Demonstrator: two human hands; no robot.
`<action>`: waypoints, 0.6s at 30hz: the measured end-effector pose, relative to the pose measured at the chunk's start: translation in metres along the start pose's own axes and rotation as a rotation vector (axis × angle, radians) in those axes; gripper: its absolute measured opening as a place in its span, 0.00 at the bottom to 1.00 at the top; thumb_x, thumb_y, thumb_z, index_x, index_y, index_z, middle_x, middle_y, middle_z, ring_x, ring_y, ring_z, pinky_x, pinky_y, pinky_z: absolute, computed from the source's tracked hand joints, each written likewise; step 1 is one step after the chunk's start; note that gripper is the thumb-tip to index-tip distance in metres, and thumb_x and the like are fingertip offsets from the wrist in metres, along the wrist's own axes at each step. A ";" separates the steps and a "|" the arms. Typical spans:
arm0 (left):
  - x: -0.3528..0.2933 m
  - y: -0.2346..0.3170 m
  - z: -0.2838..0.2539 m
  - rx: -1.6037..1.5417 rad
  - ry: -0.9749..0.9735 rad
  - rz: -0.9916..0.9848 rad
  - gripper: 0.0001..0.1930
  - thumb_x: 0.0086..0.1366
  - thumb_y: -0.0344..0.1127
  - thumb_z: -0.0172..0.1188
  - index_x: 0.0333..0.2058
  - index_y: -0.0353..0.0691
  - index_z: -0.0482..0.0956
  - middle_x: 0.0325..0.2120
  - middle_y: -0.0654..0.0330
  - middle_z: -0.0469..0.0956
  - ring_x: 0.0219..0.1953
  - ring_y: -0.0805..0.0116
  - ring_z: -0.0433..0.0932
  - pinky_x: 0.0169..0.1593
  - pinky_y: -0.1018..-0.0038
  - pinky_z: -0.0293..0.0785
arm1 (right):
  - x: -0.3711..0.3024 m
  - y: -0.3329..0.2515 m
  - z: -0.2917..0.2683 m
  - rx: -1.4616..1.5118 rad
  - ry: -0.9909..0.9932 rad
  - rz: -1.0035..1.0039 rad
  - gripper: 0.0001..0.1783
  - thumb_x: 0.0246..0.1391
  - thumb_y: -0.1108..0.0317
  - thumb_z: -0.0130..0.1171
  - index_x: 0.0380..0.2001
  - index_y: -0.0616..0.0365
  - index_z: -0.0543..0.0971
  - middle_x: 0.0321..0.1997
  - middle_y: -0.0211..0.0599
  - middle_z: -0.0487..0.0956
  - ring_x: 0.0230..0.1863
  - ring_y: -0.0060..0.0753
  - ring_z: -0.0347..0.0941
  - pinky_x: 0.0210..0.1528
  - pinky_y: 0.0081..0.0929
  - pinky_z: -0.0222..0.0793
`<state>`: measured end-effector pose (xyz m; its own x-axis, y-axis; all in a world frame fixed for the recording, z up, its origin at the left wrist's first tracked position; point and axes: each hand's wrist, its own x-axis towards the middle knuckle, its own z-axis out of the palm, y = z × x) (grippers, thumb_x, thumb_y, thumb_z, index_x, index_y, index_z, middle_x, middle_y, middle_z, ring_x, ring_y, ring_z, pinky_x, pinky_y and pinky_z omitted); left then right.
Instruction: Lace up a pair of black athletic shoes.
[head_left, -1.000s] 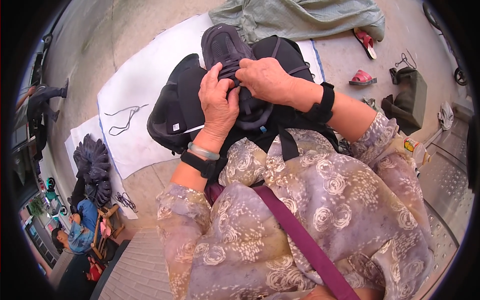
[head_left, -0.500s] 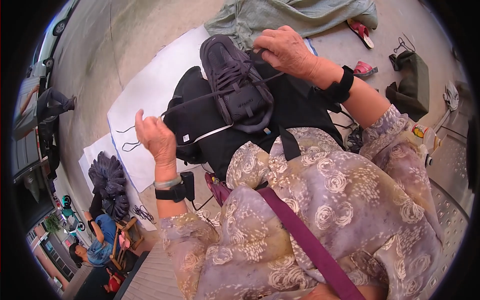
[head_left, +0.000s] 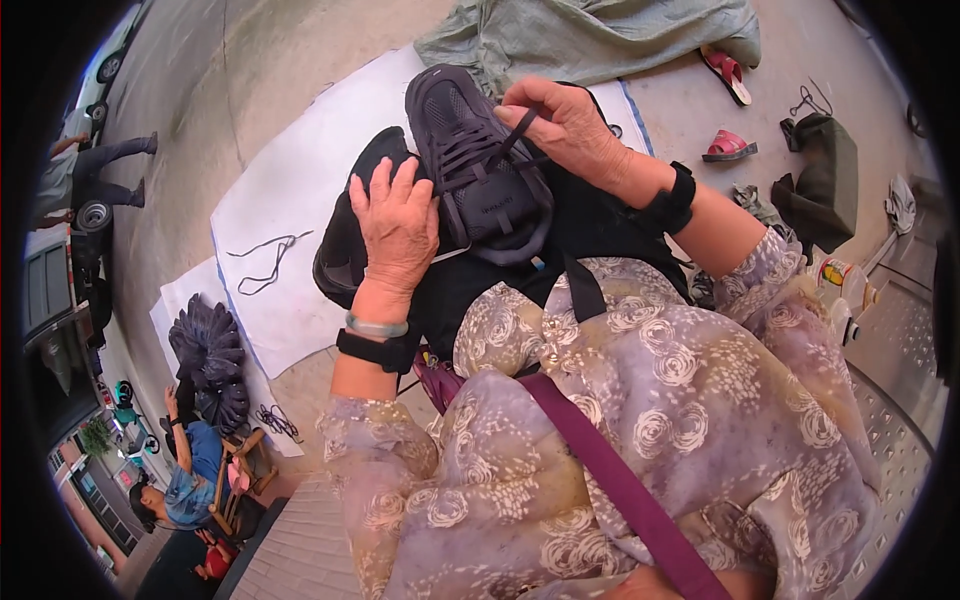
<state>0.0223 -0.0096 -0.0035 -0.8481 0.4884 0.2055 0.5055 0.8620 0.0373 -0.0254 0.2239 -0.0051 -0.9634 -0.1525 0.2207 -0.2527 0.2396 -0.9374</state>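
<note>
A dark grey sneaker [head_left: 496, 205] lies on the black cloth [head_left: 575, 235] over my lap, its toe pointing away from me. Dark laces [head_left: 465, 152] criss-cross its front. On the right, my right hand [head_left: 568, 132] pinches a shoelace [head_left: 520, 128] between thumb and fingers above the laced part. My left hand [head_left: 398, 222] is against the shoe's left side, its back toward me and its fingers stretched apart. What its thumb side touches is partly hidden. Another dark shoe [head_left: 340, 268] shows in part behind the left hand.
A white sheet [head_left: 285, 200] covers ground ahead, with a loose dark lace [head_left: 268, 272] on it. Bunched dark shoes [head_left: 212, 360] sit at left near a seated person [head_left: 195, 475]. A grey-green cloth [head_left: 590, 40], red sandals [head_left: 728, 142] and a dark bag [head_left: 818, 185] lie far and right.
My left hand has moved right, from beyond the black cloth to the shoe's side; the lace stretched across the shoe is no longer taut. My right hand has come slightly nearer, still pinching lace.
</note>
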 end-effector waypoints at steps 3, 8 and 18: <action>-0.002 -0.008 0.003 0.045 -0.034 0.013 0.08 0.52 0.29 0.57 0.34 0.40 0.74 0.45 0.60 0.73 0.51 0.56 0.68 0.59 0.50 0.50 | -0.006 -0.001 -0.002 0.045 -0.145 0.128 0.14 0.49 0.64 0.60 0.31 0.64 0.74 0.19 0.35 0.71 0.23 0.22 0.66 0.28 0.22 0.65; -0.040 -0.058 -0.017 0.202 -0.014 -0.157 0.03 0.53 0.30 0.55 0.28 0.41 0.75 0.39 0.60 0.74 0.47 0.59 0.70 0.57 0.48 0.52 | -0.026 0.013 -0.020 -0.161 -0.256 0.140 0.19 0.48 0.57 0.59 0.34 0.64 0.73 0.22 0.45 0.75 0.27 0.45 0.73 0.33 0.34 0.68; -0.136 -0.108 -0.038 0.241 -0.276 -0.392 0.05 0.52 0.33 0.58 0.30 0.42 0.78 0.39 0.62 0.76 0.44 0.60 0.71 0.52 0.55 0.59 | -0.035 0.036 -0.073 -0.591 -0.312 -0.265 0.05 0.49 0.66 0.55 0.28 0.54 0.73 0.22 0.40 0.74 0.28 0.48 0.72 0.29 0.38 0.66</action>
<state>0.0886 -0.1742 0.0018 -0.9926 0.1131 -0.0452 0.1193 0.9778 -0.1725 -0.0072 0.3075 -0.0266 -0.8145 -0.5234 0.2502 -0.5659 0.6219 -0.5413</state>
